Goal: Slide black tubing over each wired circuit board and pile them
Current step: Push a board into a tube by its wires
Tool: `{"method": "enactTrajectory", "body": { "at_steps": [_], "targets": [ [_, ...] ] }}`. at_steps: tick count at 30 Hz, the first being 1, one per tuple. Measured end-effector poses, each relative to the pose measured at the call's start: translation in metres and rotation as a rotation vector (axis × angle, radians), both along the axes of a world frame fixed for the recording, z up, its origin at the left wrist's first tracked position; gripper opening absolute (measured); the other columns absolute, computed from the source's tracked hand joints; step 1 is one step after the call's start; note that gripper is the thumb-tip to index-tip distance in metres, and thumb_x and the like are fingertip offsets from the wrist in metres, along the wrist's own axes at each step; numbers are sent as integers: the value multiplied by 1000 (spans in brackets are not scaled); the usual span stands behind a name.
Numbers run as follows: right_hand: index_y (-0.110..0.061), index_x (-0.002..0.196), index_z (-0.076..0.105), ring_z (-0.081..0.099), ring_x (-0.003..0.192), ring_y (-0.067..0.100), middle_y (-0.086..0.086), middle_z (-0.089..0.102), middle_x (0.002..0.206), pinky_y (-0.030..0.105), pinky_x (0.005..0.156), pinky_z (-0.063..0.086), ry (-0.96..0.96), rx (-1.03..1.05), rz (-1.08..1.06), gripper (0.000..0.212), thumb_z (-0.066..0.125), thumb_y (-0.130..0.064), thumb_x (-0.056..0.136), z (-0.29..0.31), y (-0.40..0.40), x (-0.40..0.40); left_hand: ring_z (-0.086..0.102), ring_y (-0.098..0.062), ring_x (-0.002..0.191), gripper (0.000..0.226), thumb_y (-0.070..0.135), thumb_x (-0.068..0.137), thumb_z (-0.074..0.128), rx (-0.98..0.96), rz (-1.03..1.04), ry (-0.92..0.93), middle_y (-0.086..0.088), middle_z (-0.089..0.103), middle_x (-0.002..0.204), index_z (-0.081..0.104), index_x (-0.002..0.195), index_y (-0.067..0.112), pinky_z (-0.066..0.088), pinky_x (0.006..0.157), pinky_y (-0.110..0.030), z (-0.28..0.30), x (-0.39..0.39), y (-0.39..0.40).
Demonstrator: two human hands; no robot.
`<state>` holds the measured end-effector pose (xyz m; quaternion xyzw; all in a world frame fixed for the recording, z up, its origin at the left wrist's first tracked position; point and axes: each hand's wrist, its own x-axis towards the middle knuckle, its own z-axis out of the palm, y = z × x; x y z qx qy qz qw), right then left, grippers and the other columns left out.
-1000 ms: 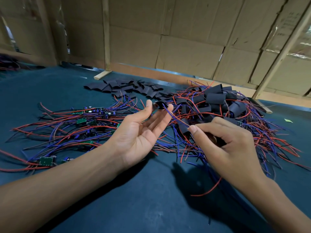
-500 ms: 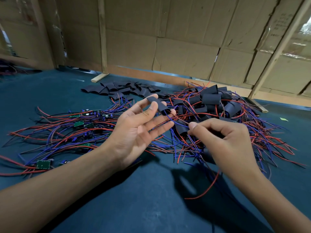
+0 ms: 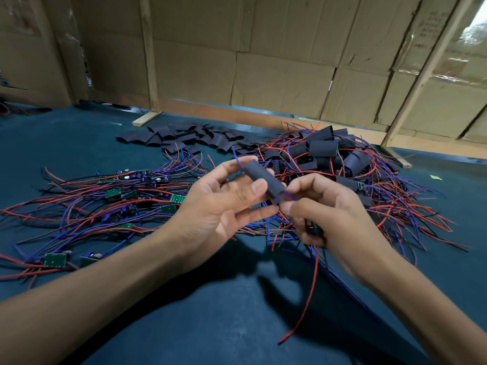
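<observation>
Between hands – black tubing [image 3: 264,179] now slid nearer right hand [image 3: 332,214].

Two bare forearms enter from the bottom corners, no sleeves, cuffs or gloves in view. No watch, bands or rings seen on either wrist or on the fingers that show. Left hand [image 3: 224,204]: short, trimmed nails, thumbnail plain and unpainted. Right hand [image 3: 334,219]: knuckles and back of hand visible, nails mostly hidden. No markings or tattoos made out on either arm.
</observation>
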<state>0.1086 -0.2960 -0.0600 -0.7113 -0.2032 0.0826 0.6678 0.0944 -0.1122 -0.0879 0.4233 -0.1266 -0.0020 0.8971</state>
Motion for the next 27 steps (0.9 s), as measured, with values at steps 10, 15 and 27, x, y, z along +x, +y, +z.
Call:
{"method": "enactTrajectory", "body": {
  "at_steps": [10,15,27],
  "targets": [
    [7,118,57,73,87,38,27,70,103,34,69,61,400,397,128,60,63,22,60,-4,6,5,64,-14,74,61,2,75,80,-93,70,159,-8,64,105,56,129,14,55,64,-26,1,1,3],
    [2,106,68,72,64,20,22,75,95,24,45,51,435,164,80,41,81,-9,68,-9,5,3,60,-8,69,20,12,75,75,-55,90,126,-2,70,93,72,93,19,52,63,-21,4,2,9],
    [-9,96,80,46,50,9,10,73,87,16,34,24,261,206,52,29,78,-18,69,-5,3,2,68,-21,88,31,7,70,79,49,170,103,-13,71,103,68,98,15,55,64,-26,5,-2,1]
  ]
}}
